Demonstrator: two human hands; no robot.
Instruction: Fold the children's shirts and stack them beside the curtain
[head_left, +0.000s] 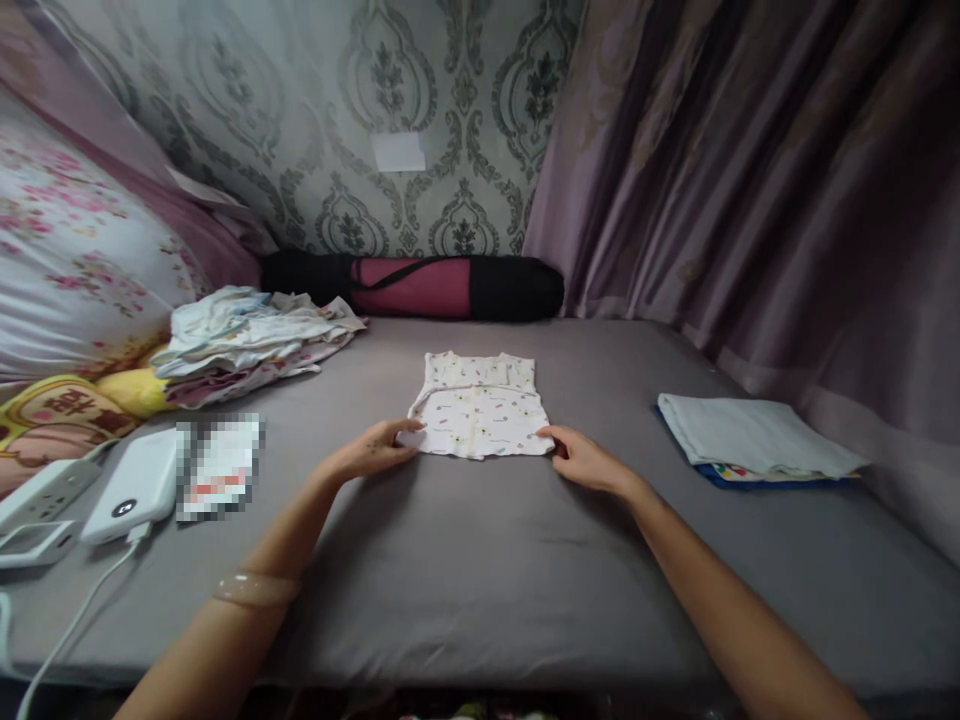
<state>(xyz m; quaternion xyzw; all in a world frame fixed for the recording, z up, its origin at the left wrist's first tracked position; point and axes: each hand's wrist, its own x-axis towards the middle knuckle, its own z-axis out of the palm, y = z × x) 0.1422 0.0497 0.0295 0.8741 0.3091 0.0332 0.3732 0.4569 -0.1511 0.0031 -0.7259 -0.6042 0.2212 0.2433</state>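
A small white printed garment lies folded on the grey sheet, its upper part folded over in a band along the far side. My left hand pinches its near left corner between thumb and fingers. At the near right corner, my right hand grips the cloth the same way. The near hem runs roughly straight between both hands.
Crumpled clothes are heaped at the left, near a floral pillow. A white power bank with a cable and a power strip sit nearer. Folded cloths lie right. A black-and-red roll bag lies along the wall.
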